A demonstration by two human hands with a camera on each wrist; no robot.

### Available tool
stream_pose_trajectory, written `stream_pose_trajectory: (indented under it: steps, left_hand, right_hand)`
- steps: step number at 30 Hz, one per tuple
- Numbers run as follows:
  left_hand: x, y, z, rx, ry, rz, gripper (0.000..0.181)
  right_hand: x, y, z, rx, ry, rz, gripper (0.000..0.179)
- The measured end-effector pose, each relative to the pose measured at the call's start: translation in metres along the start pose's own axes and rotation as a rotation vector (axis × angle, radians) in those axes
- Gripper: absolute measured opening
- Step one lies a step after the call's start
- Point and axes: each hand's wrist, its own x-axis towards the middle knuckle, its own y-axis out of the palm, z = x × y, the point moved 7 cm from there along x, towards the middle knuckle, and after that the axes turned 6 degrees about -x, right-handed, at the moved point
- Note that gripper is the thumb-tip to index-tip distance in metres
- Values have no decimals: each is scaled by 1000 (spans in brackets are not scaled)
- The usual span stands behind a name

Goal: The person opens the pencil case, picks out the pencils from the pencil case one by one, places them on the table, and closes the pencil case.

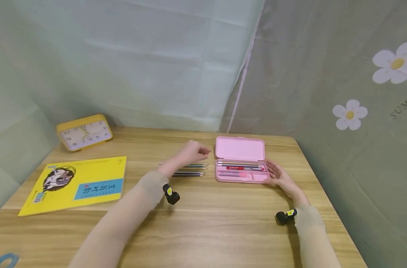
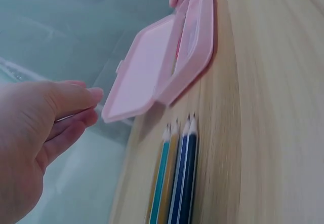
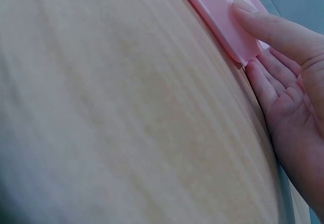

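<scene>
Nearest, the right hand [image 1: 285, 182] holds the near right corner of the pink pencil case [image 1: 259, 176], thumb and fingers apart on either side. The case sits on the worktop [image 1: 217, 216]; pressing unevenly there could skew it. To its left lie loose pencils [image 1: 190, 174], tips toward it; the left hand [image 1: 186, 154], above them, could brush them into rolling. Its thumb lies close to bent fingers, gripping nothing. Farthest, a bump could drop the open lid [image 1: 240, 148].
</scene>
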Motion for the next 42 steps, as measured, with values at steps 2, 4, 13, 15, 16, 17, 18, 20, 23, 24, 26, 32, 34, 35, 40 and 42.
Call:
stream_pose_trajectory:
  steps: [2,4,13,15,16,17,18,20,23,24,26,32,34,35,40,42]
  left_hand:
    - [7,5,-5,4,13,-3,25]
    - [13,11,-8,7,25,-3,25]
    - [34,45,-17,-3,47,34,27]
    - [37,52,-18,5,46,39,27]
    - [37,55,-17,7,42,45,27]
    - [38,57,-17,14,41,50,27]
    - [39,60,-17,18,39,58,27]
    - [41,65,-16,33,36,74,27]
    - [42,70,-18,49,41,98,27]
    - [42,71,-18,49,38,108,27]
    - [43,74,-19,56,31,121,27]
    - [43,79,-19,96,-4,139,25]
    - [42,80,-19,105,-12,138,25]
    - [42,80,-19,107,-16,138,25]
    - [42,83,-20,119,-34,154,25]
    - [42,83,-20,128,-39,163,25]
  right_hand:
    - [0,0,0,-3,4,-1,91]
    - [0,0,-1,-3,5,-1,91]
    - [0,-1,0,13,-9,3,91]
    - [1,-1,0,11,-9,4,92]
    - [1,-1,0,12,-10,6,92]
    - [1,-1,0,12,-10,6,92]
    - [0,-1,0,13,-11,7,92]
    - [0,0,1,14,-12,7,92]
    - [1,0,1,16,-11,6,92]
    - [1,0,1,17,-13,6,91]
    - [1,0,1,19,-15,6,91]
    - [1,-1,1,28,-20,8,92]
    - [1,-1,1,28,-20,5,92]
    - [0,-1,1,26,-20,3,91]
    - [0,-1,2,24,-13,-2,91]
    - [1,-1,1,23,-10,-2,91]
